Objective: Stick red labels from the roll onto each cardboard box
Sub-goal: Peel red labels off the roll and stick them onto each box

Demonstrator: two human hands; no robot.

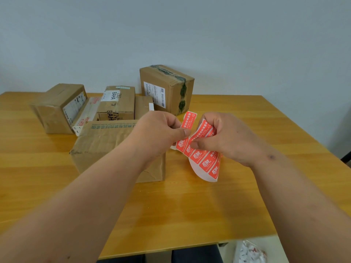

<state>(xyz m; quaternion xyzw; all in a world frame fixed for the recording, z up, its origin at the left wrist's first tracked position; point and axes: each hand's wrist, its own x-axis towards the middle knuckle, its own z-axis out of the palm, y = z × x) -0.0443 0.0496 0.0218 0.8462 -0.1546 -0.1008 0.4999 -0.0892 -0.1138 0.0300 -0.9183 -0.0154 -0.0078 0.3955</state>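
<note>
While hands [161, 130] peel labels [201, 149], six boxes [106, 145]

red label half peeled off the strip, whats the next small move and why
Probably finish pulling the red label free with the left hand while the right hand holds the label strip. One end is lifted, the lower end seems attached, and the nearest cardboard box shows no red label.
</note>
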